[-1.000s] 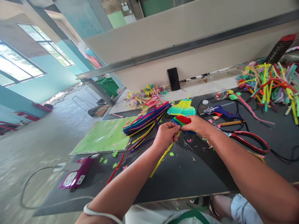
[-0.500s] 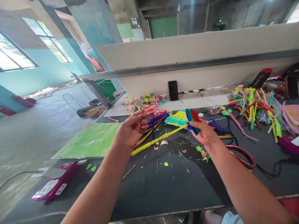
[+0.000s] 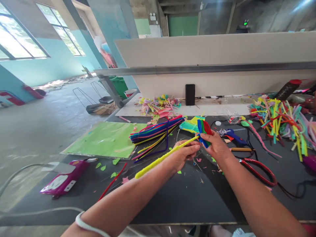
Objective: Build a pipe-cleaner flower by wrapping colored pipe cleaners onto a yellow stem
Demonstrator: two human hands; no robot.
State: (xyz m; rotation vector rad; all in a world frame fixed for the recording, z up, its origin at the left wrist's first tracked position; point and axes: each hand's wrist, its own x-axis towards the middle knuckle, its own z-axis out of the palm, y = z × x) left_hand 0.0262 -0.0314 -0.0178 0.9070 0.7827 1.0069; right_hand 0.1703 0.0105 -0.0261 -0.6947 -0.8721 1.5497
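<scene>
My right hand (image 3: 213, 143) pinches a folded piece of blue, green and red fuzzy stems (image 3: 203, 130). From it a long yellow fuzzy stem (image 3: 158, 160) slants down to the left, passing over my left wrist. My left hand (image 3: 185, 153) is just left of the folded piece, its fingers curled below the yellow stem; what its fingertips hold, if anything, is hidden. Behind the hands lies a turquoise and yellow bundle (image 3: 190, 125). A bundle of coloured stems (image 3: 153, 131), mostly blue, pink and yellow, rests on the dark table to the left.
A green sheet (image 3: 103, 140) and a purple device (image 3: 64, 177) are at the left. Toward the right lie a blue glue gun (image 3: 235, 136), red-handled pliers (image 3: 261, 168) with black cables, and a heap of coloured stems (image 3: 276, 115). A phone (image 3: 190, 94) leans on the white board.
My left hand has moved down and right, from beside the stem bundle to near my right hand. The bundle and a red stem at the lower left are now uncovered. The view has shifted slightly.
</scene>
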